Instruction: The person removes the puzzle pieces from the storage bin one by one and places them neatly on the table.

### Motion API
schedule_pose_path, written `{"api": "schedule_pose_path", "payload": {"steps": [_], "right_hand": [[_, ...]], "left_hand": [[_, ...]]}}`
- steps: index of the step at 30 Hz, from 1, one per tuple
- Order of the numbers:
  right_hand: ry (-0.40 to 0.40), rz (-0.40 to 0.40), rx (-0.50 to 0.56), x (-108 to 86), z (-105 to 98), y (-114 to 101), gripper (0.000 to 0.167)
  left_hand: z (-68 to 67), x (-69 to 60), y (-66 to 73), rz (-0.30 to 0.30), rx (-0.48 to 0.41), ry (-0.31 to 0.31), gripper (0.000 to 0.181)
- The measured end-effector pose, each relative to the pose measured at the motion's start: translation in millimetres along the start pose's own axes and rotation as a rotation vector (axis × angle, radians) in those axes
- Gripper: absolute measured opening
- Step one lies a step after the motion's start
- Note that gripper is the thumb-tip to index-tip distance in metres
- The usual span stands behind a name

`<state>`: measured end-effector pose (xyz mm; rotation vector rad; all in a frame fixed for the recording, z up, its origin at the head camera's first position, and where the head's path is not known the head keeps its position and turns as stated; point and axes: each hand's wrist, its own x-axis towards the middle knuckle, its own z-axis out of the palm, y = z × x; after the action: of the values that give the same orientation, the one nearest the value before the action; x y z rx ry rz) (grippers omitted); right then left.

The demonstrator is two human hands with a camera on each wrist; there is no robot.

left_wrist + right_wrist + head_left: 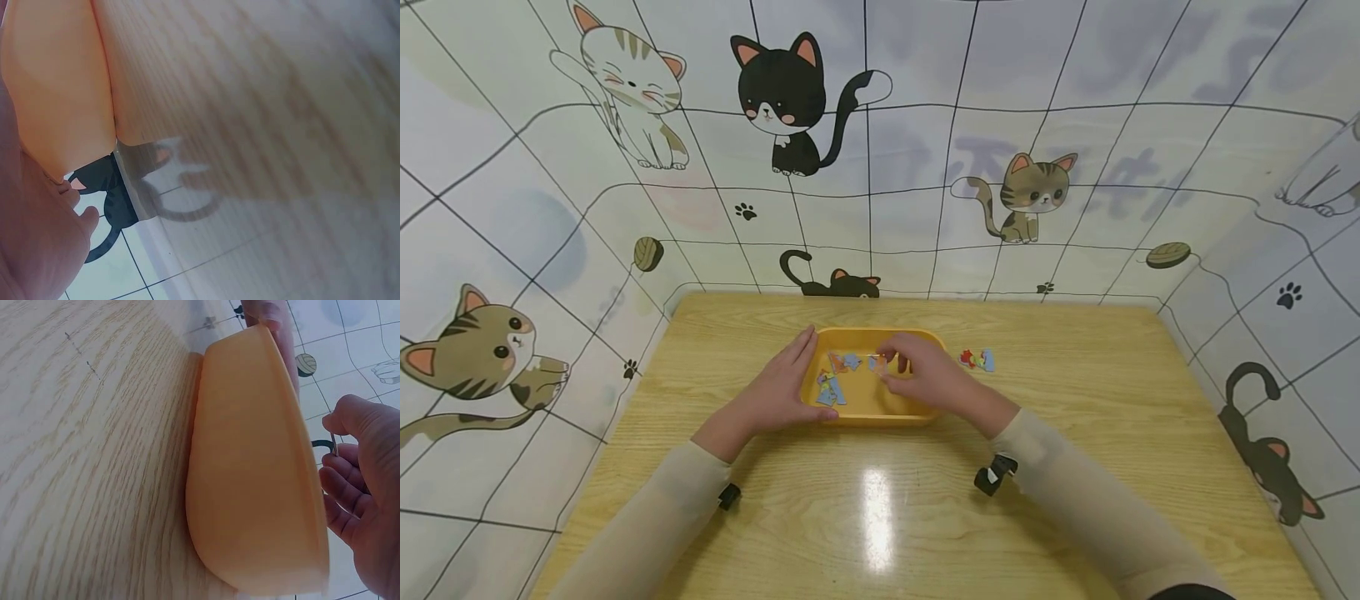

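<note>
A yellow-orange tray (880,420) lies on the table, its side wall filling much of the right wrist view (250,456). My left hand (778,387) rests along the tray's left end, thumb on the near rim; the left wrist view shows part of this hand (44,231) beside the tray wall (62,81). Over the tray's right half, my right hand (928,375) pinches a small orange piece (880,364); in the right wrist view that hand (369,481) holds a thin piece (334,444) edge-on. Several puzzle pieces (831,390) lie in the tray's left part.
A small group of joined-looking coloured pieces (976,359) lies on the wooden table (1075,375) just right of the tray. Behind the table and at both sides hangs a cloth (910,167) printed with cats and grid lines.
</note>
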<state>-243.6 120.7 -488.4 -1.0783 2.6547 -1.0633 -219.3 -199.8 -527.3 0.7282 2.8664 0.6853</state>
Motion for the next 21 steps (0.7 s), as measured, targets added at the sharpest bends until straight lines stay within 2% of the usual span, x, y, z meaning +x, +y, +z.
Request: {"api": "schedule_pose_path", "payload": {"steps": [6,21], "right_hand": [[0.015,0.045,0.004,-9.6,-9.2,1.9,0.037],[0.082,0.057,0.0,-31.0,-28.9,14.9,0.033]], "left_hand": [[0.3,-0.3,-0.1,0.001,0.0,-0.001,0.148],[-1.7,-1.6,3.4,-0.005,-0.014,-0.006,0.149]]}}
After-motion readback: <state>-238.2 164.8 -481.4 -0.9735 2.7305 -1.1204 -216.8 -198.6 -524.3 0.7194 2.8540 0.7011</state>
